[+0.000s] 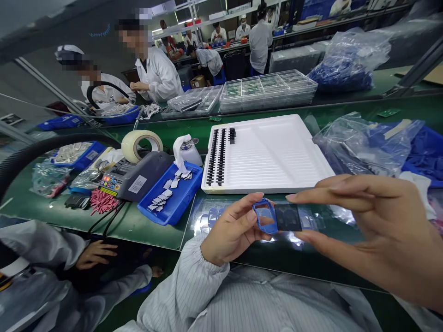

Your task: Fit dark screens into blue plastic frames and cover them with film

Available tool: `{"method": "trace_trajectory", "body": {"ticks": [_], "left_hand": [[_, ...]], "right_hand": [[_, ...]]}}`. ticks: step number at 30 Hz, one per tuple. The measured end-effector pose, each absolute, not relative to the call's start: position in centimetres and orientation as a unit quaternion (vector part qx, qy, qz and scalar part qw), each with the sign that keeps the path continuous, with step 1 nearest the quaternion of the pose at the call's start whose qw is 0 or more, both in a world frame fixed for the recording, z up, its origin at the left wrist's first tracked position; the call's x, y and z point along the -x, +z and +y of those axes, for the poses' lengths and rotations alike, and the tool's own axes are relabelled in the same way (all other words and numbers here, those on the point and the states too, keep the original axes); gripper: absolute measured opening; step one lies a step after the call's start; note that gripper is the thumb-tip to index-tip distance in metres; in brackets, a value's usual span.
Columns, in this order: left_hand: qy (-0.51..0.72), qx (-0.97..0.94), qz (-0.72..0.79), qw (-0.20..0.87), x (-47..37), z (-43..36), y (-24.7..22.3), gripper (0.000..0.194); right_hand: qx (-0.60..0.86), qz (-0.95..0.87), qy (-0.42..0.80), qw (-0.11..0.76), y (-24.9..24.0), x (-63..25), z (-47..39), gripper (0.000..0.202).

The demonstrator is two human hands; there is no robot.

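My left hand (232,229) pinches a small blue plastic frame (272,227) between thumb and fingers, its opening facing me. With thumb and index finger, my right hand (377,235) grips a dark rectangular panel (288,217) by its edges. The panel sits right beside the frame's right side; whether the two touch I cannot tell. Under both hands, a clear plastic sheet (204,216) with rounded outlines lies on the green table. Just behind them is a white ribbed tray (266,159), with rows of black parts (218,157) at its left end.
Left of the tray stand a blue bin (194,184) of small white-and-black pieces, a tape roll (152,137) on a grey device (143,173), and a white bottle (192,154). Plastic bags (367,143) lie on the right. A co-worker's hand (96,254) is at lower left.
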State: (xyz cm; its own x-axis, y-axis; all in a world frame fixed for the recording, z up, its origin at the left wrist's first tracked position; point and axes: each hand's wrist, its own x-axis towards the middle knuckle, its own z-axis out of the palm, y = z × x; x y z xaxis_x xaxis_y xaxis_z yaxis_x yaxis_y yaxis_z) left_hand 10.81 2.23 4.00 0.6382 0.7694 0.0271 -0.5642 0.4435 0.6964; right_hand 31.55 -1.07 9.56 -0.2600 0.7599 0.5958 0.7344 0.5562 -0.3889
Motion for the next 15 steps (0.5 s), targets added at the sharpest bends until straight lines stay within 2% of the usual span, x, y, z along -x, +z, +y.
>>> {"method": "trace_trajectory", "body": {"ticks": [5, 15], "left_hand": [[0.384, -0.344, 0.14, 0.846, -11.12, 2.26, 3.67, 0.043], [0.375, -0.343, 0.15, 0.848, -11.47, 2.26, 3.63, 0.042]], "right_hand": [[0.462, -0.82, 0.036, 0.337, 9.31, -31.23, -1.51, 0.036], [0.46, -0.845, -0.014, 0.271, 9.59, -31.07, -1.33, 0.038]]}}
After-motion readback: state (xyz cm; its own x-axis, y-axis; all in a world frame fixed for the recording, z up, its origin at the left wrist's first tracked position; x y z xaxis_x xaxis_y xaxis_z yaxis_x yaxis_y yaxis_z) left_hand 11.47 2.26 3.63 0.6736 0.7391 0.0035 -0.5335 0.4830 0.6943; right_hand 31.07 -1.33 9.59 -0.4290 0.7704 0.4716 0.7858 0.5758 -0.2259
